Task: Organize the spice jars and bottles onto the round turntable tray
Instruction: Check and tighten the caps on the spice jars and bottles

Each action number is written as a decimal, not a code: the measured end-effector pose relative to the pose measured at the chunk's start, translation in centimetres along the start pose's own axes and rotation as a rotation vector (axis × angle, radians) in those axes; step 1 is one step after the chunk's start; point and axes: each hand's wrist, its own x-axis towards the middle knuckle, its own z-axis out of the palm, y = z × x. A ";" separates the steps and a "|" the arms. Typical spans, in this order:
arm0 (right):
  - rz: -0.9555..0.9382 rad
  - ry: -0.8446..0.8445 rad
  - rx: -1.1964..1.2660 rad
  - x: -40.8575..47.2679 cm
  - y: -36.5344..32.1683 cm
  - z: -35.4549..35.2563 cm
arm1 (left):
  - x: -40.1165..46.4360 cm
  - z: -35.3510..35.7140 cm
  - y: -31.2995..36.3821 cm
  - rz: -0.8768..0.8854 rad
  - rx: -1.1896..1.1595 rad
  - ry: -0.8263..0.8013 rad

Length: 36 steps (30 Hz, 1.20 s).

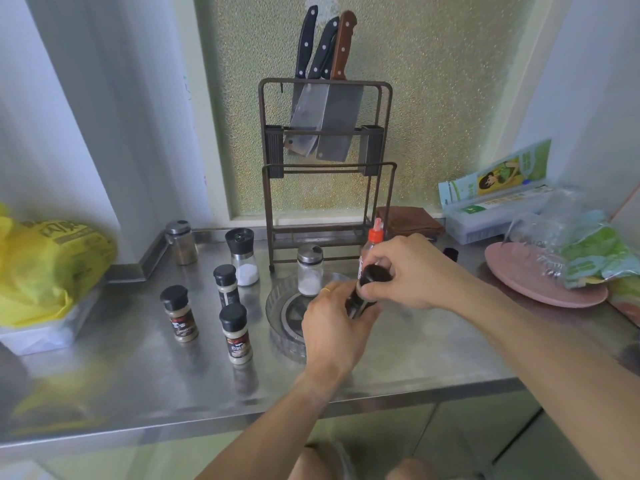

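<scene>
Jar (367,289) with black cap, gripped by both hands over the tray (277,306), tilted: long axis running from lower left to upper right, cap end up and toward the right. Left hand (334,329) closed around the lower body of it from below; right hand (408,271) wrapped over the cap end from the right, fingers curled around it. Label hidden by the fingers.

Clear round tray lying flat on the steel counter (138,393), directly under and behind the hands, its right half covered by them. Glass shaker (310,270) with metal lid upright on the tray's far edge, white powder inside. Red-capped bottle (373,242) upright just behind the right hand; whether on the tray or beside it, cannot tell.

Left of the tray, off it, all upright: three black-capped jars, near (236,334), left (179,313) and far (227,285). Behind them a grinder (242,256) with white grains, and near the wall a metal-lidded glass jar (180,242) with brown contents.

Behind the tray a knife rack (325,174). At the far left a yellow bag (45,268); at the right a pink plate (540,282).
</scene>
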 end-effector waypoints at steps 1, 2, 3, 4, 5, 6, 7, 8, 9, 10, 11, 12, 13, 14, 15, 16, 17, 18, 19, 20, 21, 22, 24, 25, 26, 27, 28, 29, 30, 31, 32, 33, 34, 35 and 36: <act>-0.005 0.018 0.015 0.0 -0.7 0.2 | -0.1 -0.7 -0.1 -0.006 0.000 0.025; -0.013 0.042 0.051 0.0 -1.3 0.4 | -0.1 -1.7 -0.1 -0.015 -0.005 0.050; -0.028 0.069 0.110 0.2 -2.1 0.6 | -0.1 -2.9 -0.1 -0.032 -0.016 0.077; -0.046 0.097 0.190 0.5 -3.0 0.8 | 0.0 -4.4 -0.1 -0.049 -0.027 0.106; -0.068 0.115 0.275 0.8 -3.9 0.9 | 0.2 -5.9 -0.2 -0.067 -0.033 0.133; -0.092 0.123 0.357 1.2 -5.0 1.1 | 0.4 -7.5 -0.3 -0.086 -0.040 0.161; -0.112 0.121 0.429 1.6 -6.1 1.2 | 0.7 -9.2 -0.6 -0.102 -0.051 0.191; -0.127 0.115 0.484 1.9 -7.2 1.3 | 0.9 -11.0 -1.2 -0.112 -0.058 0.228; -0.136 0.113 0.503 2.3 -8.1 1.4 | 1.0 -12.8 -2.0 -0.122 -0.047 0.270; -0.134 0.117 0.484 2.7 -8.4 1.7 | 1.0 -14.6 -3.0 -0.139 -0.015 0.309; -0.124 0.125 0.449 3.1 -8.3 1.9 | 0.9 -16.1 -4.3 -0.172 0.027 0.340; -0.094 0.131 0.416 3.5 -7.5 2.3 | 0.5 -17.3 -5.9 -0.215 0.071 0.359; -0.047 0.132 0.389 3.8 -6.4 2.7 | 0.1 -18.2 -7.5 -0.263 0.113 0.362; 0.017 0.139 0.368 4.1 -5.0 3.1 | -0.4 -18.7 -9.2 -0.309 0.147 0.351; 0.091 0.157 0.345 4.2 -3.4 3.6 | -1.0 -18.8 -10.7 -0.354 0.165 0.331; 0.169 0.180 0.326 4.3 -1.6 4.2 | -1.6 -18.6 -12.1 -0.397 0.168 0.308; 0.248 0.194 0.305 4.2 0.2 4.8 | -2.1 -18.2 -13.1 -0.432 0.165 0.290; 0.318 0.199 0.285 3.9 1.8 5.4 | -2.6 -17.6 -13.9 -0.460 0.166 0.277; 0.366 0.201 0.261 3.6 3.2 5.9 | -2.8 -16.9 -14.4 -0.484 0.166 0.271; 0.388 0.200 0.241 3.5 4.3 6.4 | -3.0 -16.3 -14.7 -0.504 0.160 0.271; 0.391 0.199 0.225 3.2 4.9 6.8 | -3.1 -15.8 -15.0 -0.523 0.143 0.275; 0.388 0.195 0.212 3.1 5.4 7.2 | -3.2 -15.3 -15.1 -0.533 0.125 0.279; 0.391 0.196 0.206 2.8 5.4 7.7 | -3.3 -14.9 -15.1 -0.535 0.094 0.277; 0.389 0.202 0.215 2.7 5.2 7.9 | -3.4 -14.9 -14.9 -0.533 0.073 0.269; 0.381 0.201 0.228 2.6 5.0 8.0 | -3.6 -14.9 -14.6 -0.534 0.056 0.260; 0.373 0.192 0.236 2.5 4.9 8.1 | -3.9 -15.1 -14.1 -0.533 0.046 0.256; 0.369 0.180 0.239 2.5 4.7 8.2 | -4.1 -15.3 -13.5 -0.529 0.044 0.265; 0.365 0.173 0.240 2.5 4.6 8.2 | -4.4 -15.7 -12.8 -0.510 0.047 0.293; 0.356 0.169 0.241 2.5 4.5 8.2 | -4.7 -16.0 -11.8 -0.466 0.064 0.339; 0.350 0.168 0.245 2.4 4.4 8.1 | -4.9 -16.4 -10.5 -0.390 0.090 0.399; 0.342 0.167 0.247 2.3 4.3 8.0 | -4.8 -16.7 -8.8 -0.298 0.118 0.455; 0.337 0.167 0.246 2.3 4.3 8.0 | -4.3 -16.8 -6.8 -0.200 0.132 0.487; 0.332 0.169 0.243 2.1 4.2 7.9 | -3.4 -16.5 -4.7 -0.109 0.131 0.476; 0.331 0.174 0.244 2.0 4.1 7.6 | -2.3 -15.7 -2.5 -0.033 0.114 0.423; 0.332 0.179 0.241 1.8 4.2 7.3 | -1.0 -14.4 -0.5 0.025 0.090 0.337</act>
